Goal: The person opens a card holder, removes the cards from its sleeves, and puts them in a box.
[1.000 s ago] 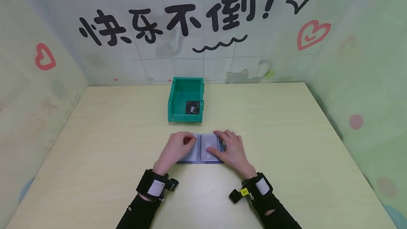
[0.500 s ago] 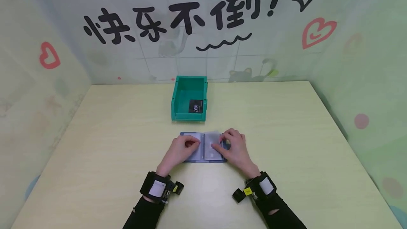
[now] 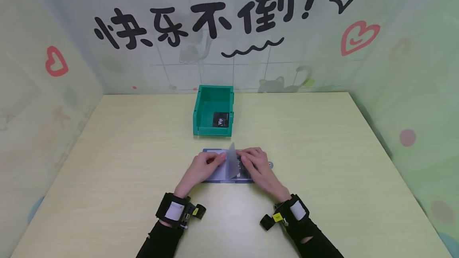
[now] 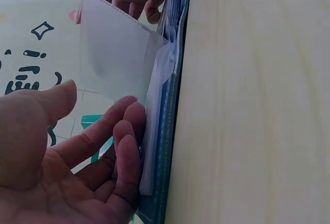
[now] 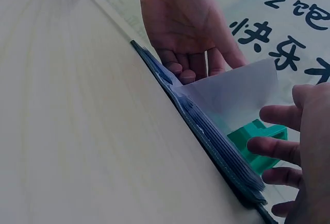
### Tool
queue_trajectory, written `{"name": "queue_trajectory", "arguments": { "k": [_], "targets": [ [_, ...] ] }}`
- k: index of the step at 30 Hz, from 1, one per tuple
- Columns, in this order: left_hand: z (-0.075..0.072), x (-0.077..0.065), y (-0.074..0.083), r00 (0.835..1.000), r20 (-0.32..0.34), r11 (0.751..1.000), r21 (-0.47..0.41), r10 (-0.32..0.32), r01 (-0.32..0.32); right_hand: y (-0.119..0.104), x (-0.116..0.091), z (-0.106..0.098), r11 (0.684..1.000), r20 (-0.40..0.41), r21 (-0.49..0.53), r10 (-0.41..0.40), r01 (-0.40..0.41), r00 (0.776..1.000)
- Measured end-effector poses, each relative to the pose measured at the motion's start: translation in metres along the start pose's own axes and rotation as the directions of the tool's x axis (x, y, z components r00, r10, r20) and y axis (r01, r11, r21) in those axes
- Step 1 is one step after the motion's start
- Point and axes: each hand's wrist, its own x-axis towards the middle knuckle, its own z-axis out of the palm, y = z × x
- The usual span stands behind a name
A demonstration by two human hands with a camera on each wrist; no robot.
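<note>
A blue card holder (image 3: 215, 176) with clear plastic sleeves lies spread flat on the table. One translucent sleeve page (image 3: 232, 162) stands upright near its middle, and a dark card (image 3: 244, 173) shows to the right of it. My left hand (image 3: 201, 169) rests on the left-side sleeves; in the left wrist view its thumb (image 4: 64, 100) is apart from the loosely bent fingers (image 4: 129, 147). My right hand (image 3: 261, 170) is over the holder's right side. The right wrist view shows its fingers (image 5: 276, 147) spread and apart from the raised page (image 5: 242, 90).
A green bin (image 3: 212, 131) stands beyond the card holder, with a black card marked "Vip" (image 3: 220, 120) in it. A small round metal piece (image 3: 270, 165) shows beside my right hand. Printed walls enclose the wooden table (image 3: 143, 130) at the back and sides.
A sleeve page that lay on the right side now stands upright, uncovering a dark card. My right hand has let go of the page's edge and flattened; the left has barely moved.
</note>
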Motion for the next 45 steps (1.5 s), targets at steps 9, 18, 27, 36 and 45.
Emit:
{"name": "queue_trajectory", "arguments": {
  "k": [9,18,27,36,45],
  "targets": [
    [-0.001,0.0,-0.001,0.999,0.024,0.998,-0.055,-0.032,0.033,-0.001,-0.001,0.004,0.979,0.075,-0.187,-0.062,0.075,0.995],
    [0.0,-0.002,0.001,1.0,-0.01,0.998,-0.059,-0.029,0.029,-0.003,-0.002,0.006,0.967,0.09,-0.248,-0.036,0.057,0.995],
    [-0.006,-0.003,-0.003,1.0,-0.011,0.997,-0.069,0.023,-0.024,-0.002,-0.002,0.004,0.969,0.019,-0.247,0.02,-0.014,1.0],
    [-0.012,-0.004,-0.006,0.995,-0.069,0.997,0.019,-0.076,0.077,0.005,-0.001,-0.011,0.942,-0.042,-0.29,0.163,-0.168,0.986],
    [-0.013,-0.009,-0.001,0.985,-0.143,0.988,0.106,-0.096,0.112,0.009,0.0,-0.012,0.94,-0.046,-0.29,0.176,-0.182,0.983]
  ]
}}
